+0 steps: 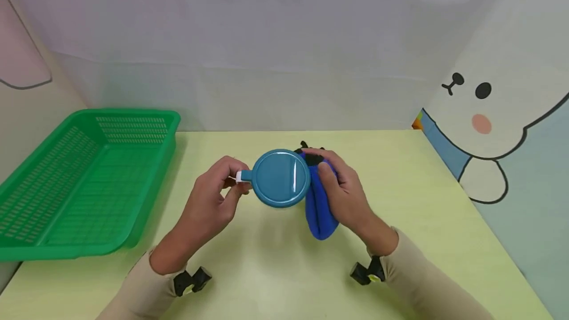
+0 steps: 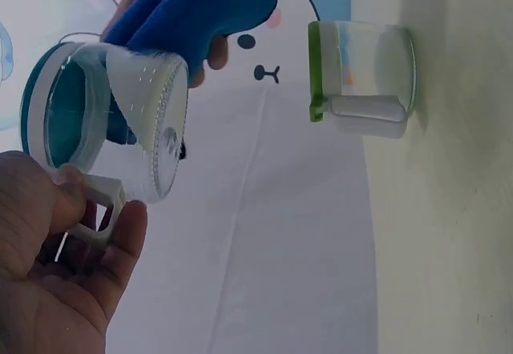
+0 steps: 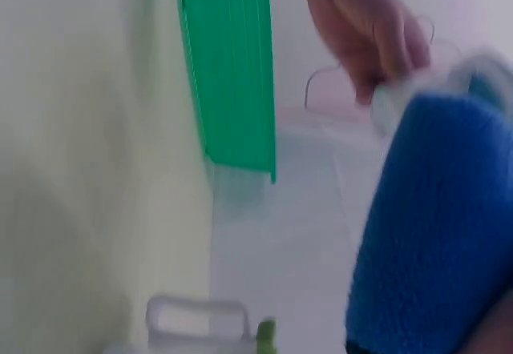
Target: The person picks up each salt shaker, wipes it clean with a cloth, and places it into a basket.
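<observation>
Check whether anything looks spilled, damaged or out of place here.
Nothing stands out: the teal-lidded clear mug and blue cloth, both held, show no visible damage, the green-lidded mug stands upright, and no spill shows on the table.

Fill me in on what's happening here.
A person's left hand holds a blue-lidded jar by its handle, up off the table. The right hand grips a blue cloth at the jar's side; whether it is wiping, one moment can't show. A green-lidded jar stands upright on the table, and a green basket sits at the person's left.
</observation>
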Motion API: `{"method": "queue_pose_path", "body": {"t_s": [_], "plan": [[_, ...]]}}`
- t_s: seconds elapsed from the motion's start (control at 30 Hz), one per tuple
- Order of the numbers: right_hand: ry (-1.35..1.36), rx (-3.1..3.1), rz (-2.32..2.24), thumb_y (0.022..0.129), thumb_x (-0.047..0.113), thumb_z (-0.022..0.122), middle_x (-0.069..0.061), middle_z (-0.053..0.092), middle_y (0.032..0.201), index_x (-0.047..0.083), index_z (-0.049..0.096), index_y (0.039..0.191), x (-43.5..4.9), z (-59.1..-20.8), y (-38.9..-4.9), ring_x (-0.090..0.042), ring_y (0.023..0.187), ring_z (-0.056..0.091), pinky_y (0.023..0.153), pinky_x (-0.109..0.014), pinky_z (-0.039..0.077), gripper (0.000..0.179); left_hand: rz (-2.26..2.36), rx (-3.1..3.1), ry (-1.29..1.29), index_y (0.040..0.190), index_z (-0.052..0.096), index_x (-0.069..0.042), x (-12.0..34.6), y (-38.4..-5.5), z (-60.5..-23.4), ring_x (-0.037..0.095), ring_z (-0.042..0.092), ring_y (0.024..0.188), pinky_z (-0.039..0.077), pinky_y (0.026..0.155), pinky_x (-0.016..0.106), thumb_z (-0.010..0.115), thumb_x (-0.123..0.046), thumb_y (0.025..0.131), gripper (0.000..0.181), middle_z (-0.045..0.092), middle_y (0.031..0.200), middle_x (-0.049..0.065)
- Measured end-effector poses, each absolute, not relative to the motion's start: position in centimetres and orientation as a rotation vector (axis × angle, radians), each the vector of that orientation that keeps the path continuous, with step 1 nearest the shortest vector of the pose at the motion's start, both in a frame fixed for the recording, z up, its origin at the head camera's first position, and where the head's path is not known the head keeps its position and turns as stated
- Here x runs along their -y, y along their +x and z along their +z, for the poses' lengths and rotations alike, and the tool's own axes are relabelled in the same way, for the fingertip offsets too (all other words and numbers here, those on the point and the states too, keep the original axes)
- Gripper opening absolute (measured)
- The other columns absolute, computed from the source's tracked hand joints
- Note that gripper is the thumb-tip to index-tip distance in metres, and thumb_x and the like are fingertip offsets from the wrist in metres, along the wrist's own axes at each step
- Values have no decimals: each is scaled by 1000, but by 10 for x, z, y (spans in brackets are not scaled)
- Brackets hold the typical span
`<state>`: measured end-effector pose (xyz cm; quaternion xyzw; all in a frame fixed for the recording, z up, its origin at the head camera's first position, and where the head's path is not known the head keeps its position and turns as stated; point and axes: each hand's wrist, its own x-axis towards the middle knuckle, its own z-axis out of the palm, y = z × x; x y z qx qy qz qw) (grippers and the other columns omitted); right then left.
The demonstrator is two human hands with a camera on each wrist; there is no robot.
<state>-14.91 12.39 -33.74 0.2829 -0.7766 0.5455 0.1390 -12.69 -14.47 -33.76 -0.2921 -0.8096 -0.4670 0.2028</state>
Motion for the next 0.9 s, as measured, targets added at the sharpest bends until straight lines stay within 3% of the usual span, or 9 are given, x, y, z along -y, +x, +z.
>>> {"method": "queue_pose_path", "body": {"t_s": [0.2, 0.3, 0.4, 0.5, 0.67, 0.77, 0.9], "plan": [[787, 1794, 1365, 109, 46, 48, -19, 57, 112, 6, 64, 133, -106, -333, -141, -29, 101, 59, 85, -31, 53, 50, -1495, 2263, -700, 101, 56, -2, 130, -124, -336, 12, 68, 86, 60, 80, 30, 66, 13, 94, 19, 61, 98, 8], [769, 1693, 1334, 108, 49, 47, -23, 56, 115, 0, 62, 131, -102, -336, -146, -32, 107, 58, 93, -34, 52, 56, -1610, 2226, -647, 101, 56, -1, 123, -121, -332, 14, 69, 87, 61, 82, 31, 66, 11, 95, 17, 60, 100, 8], [734, 1717, 1420, 110, 47, 42, -19, 60, 126, -2, 58, 135, -103, -340, -153, -31, 118, 58, 102, -37, 48, 57, -1644, 2218, -619, 100, 57, -2, 119, -119, -329, 15, 68, 88, 61, 82, 31, 68, 9, 95, 17, 59, 99, 6], [700, 1733, 1437, 110, 48, 43, -17, 59, 127, 0, 58, 137, -100, -340, -151, -30, 118, 58, 101, -36, 48, 57, -1663, 2221, -591, 101, 56, -1, 116, -117, -327, 17, 68, 88, 61, 81, 31, 67, 8, 96, 15, 59, 99, 6], [752, 1644, 1231, 105, 49, 55, -29, 51, 118, 3, 63, 131, -92, -342, -143, -37, 108, 56, 92, -37, 51, 53, -1690, 2232, -512, 106, 55, 1, 113, -117, -324, 25, 70, 89, 61, 79, 30, 65, 5, 98, 14, 60, 101, 11], [765, 1717, 1280, 107, 49, 50, -27, 54, 124, 3, 59, 136, -98, -342, -151, -36, 113, 57, 96, -37, 50, 55, -1677, 2244, -542, 104, 55, -1, 113, -117, -324, 25, 70, 89, 61, 81, 31, 66, 5, 98, 14, 59, 101, 9], [747, 1880, 1399, 109, 53, 40, -15, 59, 134, 6, 51, 147, -107, -338, -153, -26, 120, 58, 100, -34, 49, 61, -1663, 2248, -572, 103, 56, -1, 114, -116, -325, 21, 69, 89, 61, 82, 31, 67, 6, 97, 15, 60, 101, 7]]}}
